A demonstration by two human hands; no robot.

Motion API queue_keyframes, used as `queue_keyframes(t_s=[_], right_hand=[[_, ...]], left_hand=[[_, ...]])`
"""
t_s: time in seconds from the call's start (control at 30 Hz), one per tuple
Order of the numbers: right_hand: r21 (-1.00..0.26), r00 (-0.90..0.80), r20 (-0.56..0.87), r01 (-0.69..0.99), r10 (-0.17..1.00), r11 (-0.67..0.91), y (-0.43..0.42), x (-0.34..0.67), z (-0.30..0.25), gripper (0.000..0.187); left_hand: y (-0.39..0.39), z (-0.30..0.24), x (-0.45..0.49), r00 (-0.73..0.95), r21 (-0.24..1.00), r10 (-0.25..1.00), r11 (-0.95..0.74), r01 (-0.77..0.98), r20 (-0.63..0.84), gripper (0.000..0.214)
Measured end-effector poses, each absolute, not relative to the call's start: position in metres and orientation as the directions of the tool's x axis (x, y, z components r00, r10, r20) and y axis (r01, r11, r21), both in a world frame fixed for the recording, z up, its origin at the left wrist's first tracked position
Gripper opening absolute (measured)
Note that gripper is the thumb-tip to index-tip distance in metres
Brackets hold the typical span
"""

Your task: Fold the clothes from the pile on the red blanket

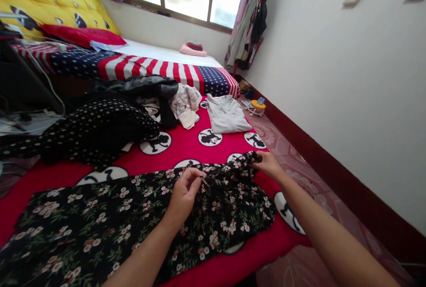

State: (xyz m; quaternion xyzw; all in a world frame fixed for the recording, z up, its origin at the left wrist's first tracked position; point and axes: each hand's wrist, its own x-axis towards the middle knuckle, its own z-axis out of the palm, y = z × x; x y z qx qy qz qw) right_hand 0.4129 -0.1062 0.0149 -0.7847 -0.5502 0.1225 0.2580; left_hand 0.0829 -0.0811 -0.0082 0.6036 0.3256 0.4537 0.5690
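Note:
A black floral garment, perhaps a dress, lies spread across the red blanket in front of me. My left hand pinches its upper edge near the middle, thumb against fingers. Farther right, my right hand grips a gathered, bunched part of the same cloth at its far right corner. Between the two hands the fabric is wrinkled; toward the left it lies fairly flat and runs out of view at the lower left.
Beyond the garment are a heap of dark dotted clothes, a white patterned cloth and a folded light grey shirt. A bed stands behind. To the right are a small yellow-topped stool and the wall.

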Motion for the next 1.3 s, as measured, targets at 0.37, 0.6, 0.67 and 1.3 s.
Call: queue_keyframes(t_s=[0.37, 0.6, 0.67, 1.3], right_hand=[[-0.46, 0.559, 0.404, 0.809, 0.725, -0.367, -0.092, 0.416, 0.009, 0.028], [-0.428, 0.546, 0.097, 0.778, 0.832, -0.461, -0.087, 0.407, 0.021, 0.037], [-0.465, 0.479, 0.051, 0.788, 0.876, -0.404, -0.084, 0.407, 0.02, 0.038], [-0.331, 0.383, 0.493, 0.913, 0.781, -0.239, -0.074, 0.37, 0.026, 0.018]], left_hand=[[-0.095, -0.002, 0.079, 0.727, 0.812, 0.614, -0.567, 0.136, 0.307, 0.013], [-0.095, -0.002, 0.08, 0.584, 0.805, 0.703, -0.577, 0.135, 0.406, 0.018], [-0.089, -0.002, 0.078, 0.508, 0.757, 0.731, -0.619, 0.212, 0.455, 0.019], [-0.06, -0.017, 0.032, 0.601, 0.306, 0.704, -0.708, 0.637, 0.378, 0.055]])
